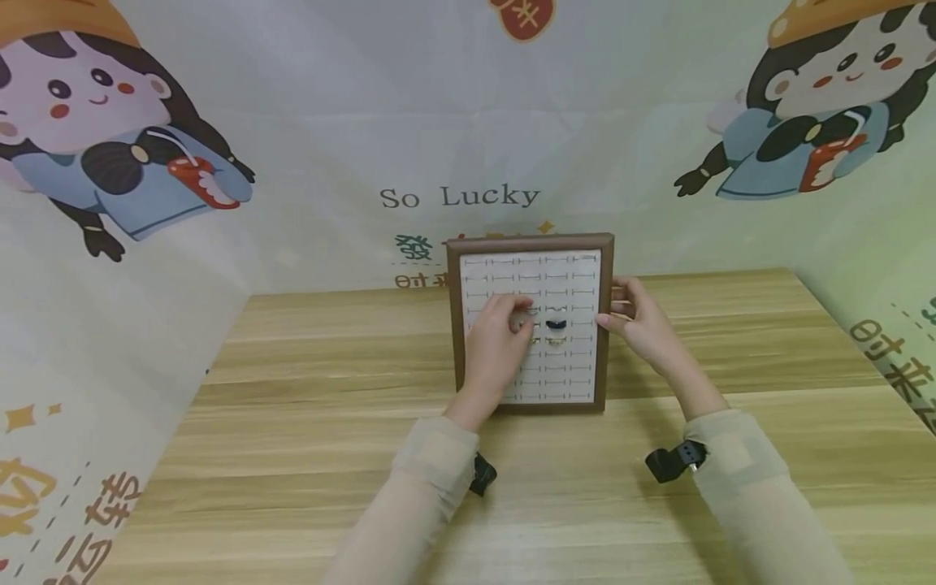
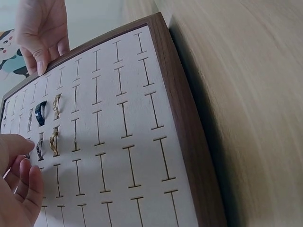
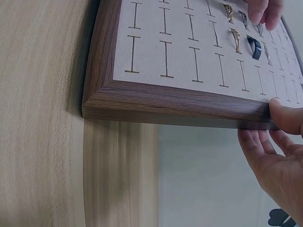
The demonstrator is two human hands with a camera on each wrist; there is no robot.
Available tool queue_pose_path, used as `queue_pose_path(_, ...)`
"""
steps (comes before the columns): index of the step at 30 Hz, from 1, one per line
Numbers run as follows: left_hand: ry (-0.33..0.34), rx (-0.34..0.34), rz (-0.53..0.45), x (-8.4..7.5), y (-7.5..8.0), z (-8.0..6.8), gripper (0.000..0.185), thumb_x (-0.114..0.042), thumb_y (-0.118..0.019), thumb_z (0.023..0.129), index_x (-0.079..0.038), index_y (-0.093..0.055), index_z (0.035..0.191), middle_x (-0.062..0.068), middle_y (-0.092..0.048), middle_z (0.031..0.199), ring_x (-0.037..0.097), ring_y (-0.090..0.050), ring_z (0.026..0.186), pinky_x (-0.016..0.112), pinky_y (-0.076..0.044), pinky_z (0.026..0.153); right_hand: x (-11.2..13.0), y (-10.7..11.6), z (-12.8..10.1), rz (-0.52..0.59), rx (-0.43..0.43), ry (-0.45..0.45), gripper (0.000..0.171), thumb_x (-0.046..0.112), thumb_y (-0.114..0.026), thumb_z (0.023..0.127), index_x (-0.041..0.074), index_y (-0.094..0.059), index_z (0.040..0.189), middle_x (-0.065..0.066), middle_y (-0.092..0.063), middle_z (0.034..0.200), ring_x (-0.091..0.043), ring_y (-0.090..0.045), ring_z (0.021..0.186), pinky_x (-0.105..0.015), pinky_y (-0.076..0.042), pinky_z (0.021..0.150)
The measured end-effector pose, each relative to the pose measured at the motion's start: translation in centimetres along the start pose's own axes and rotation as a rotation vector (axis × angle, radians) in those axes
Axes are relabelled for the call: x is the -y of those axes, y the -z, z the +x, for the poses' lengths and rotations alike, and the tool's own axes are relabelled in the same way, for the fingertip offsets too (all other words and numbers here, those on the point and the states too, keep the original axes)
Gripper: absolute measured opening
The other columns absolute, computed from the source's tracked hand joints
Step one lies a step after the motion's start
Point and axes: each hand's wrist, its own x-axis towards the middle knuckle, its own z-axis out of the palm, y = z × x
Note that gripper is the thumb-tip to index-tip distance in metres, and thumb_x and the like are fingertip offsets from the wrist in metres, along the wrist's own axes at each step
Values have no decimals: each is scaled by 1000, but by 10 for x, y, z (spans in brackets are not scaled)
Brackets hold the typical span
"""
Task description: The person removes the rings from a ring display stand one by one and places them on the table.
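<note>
Brown-framed tray [image 1: 455,325], white slotted pad; dark blue ring [image 1: 556,324]; gold ring [image 2: 56,106].

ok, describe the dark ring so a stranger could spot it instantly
Find the wood-framed display board standing on the table. Near its middle, between the left hand and right hand, sits the dark ring. It alone is blue-black; neighbouring rings are gold or silver.

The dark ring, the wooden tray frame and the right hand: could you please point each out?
dark ring [image 2: 40,113], left wrist view, its band.
wooden tray frame [image 3: 175,101], right wrist view, its side.
right hand [image 1: 643,325], head view, its back.
</note>
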Motion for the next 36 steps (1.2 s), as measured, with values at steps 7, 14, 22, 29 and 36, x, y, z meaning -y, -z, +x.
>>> queue_pose_path(7,11,-15,38,-2,0,3,19,-1,-73,92,-5,-74,111,9,-75,113,23,-71,93,34,-59,80,0,0,1,-9,0,9,62,-5,-55,102,-14,-23,155,-39,-40,150,-54,-43,142,-59,-41,117)
queue_pose_path(14,-13,-1,54,-3,-1,5,15,-2,-72,94,-5,-73,108,9,-74,111,21,-69,89,31,-59,78,0,2,1,-16,3,5,62,-5,-54,102,-14,-22,155,-39,-38,151,-54,-42,142,-60,-40,118)
queue_pose_path(22,-20,7,83,-2,-2,3,14,-3,-73,95,-7,-75,108,7,-73,108,19,-67,85,27,-56,71,-2,2,0,-18,9,13,61,-5,-55,102,-14,-23,154,-39,-40,149,-54,-44,141,-45,-48,112)
queue_pose_path(29,-42,18,79,0,-1,2,11,-3,-72,95,-7,-76,105,7,-71,104,19,-69,87,27,-58,74,-3,2,0,-18,7,26,60,-5,-55,102,-15,-24,153,-39,-41,147,-54,-45,139,-20,-48,96)
queue_pose_path(36,-31,51,73,2,0,2,9,-6,-70,98,-6,-74,106,8,-70,108,21,-70,94,32,-60,82,-3,2,0,-15,9,29,59,-5,-55,102,-14,-24,153,-38,-41,147,-53,-45,140,-25,-49,100)
